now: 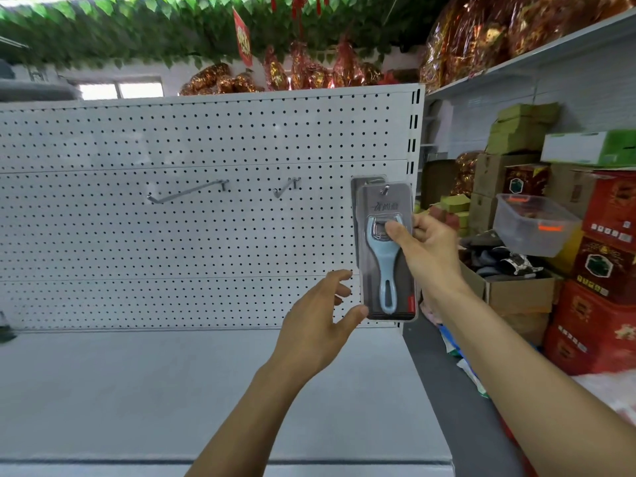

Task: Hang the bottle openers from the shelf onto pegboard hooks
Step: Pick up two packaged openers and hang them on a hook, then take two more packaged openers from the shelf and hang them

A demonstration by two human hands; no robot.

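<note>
Nearest me, my left hand (318,320) is spread, thumb touching the bottom corner of the pack. My right hand (425,247) pinches the one blue opener (384,256) in its blister pack, whose hang hole sits on a hook (386,190) at the pegboard's (206,235) right edge. A second pack (364,182) peeks out behind, mostly hidden. Two bare hooks (187,193) stick out further left. The shelf (172,390) below is cut off at the frame's bottom.
</note>
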